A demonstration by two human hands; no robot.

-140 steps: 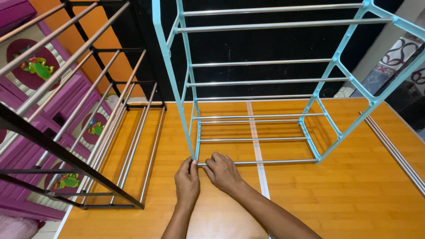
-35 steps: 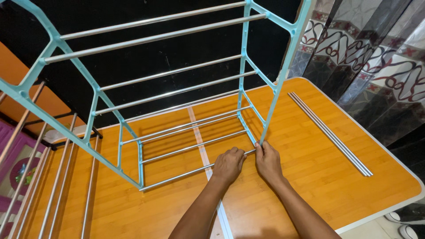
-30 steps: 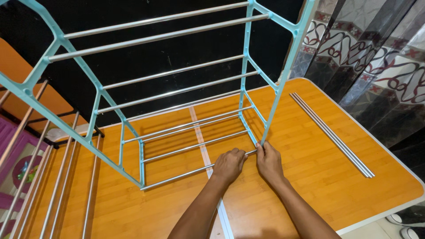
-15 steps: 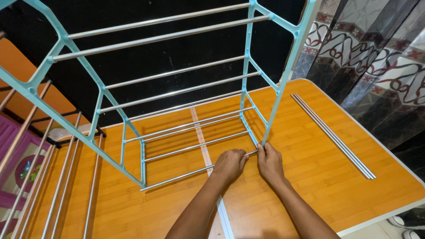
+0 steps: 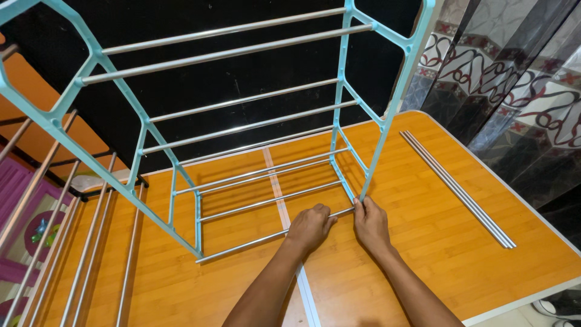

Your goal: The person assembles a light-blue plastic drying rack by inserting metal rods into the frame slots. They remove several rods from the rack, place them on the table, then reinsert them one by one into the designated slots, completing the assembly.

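Both hands work at the front right corner of the light-blue shoe rack (image 5: 200,206) on the bamboo table (image 5: 423,242); left hand (image 5: 310,227) is closed around the lowest front rod (image 5: 242,245), right hand (image 5: 370,225) pinches the corner post; most rods look fitted, while spare rods (image 5: 460,191) lie unused well apart.

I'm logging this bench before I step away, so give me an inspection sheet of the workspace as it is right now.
Surface: orange wood-grain table, pale strip down its middle.
Job's things: light blue rack frame upright on the table; front bottom rod at its base.
Clutter: loose metal rods lying side by side at the right.
Grippers: left hand gripping the front bottom rod; right hand pinching the frame's near right corner.
Cables: nothing seen.
Surroundings: second rack with a black frame at left; patterned wall at right.
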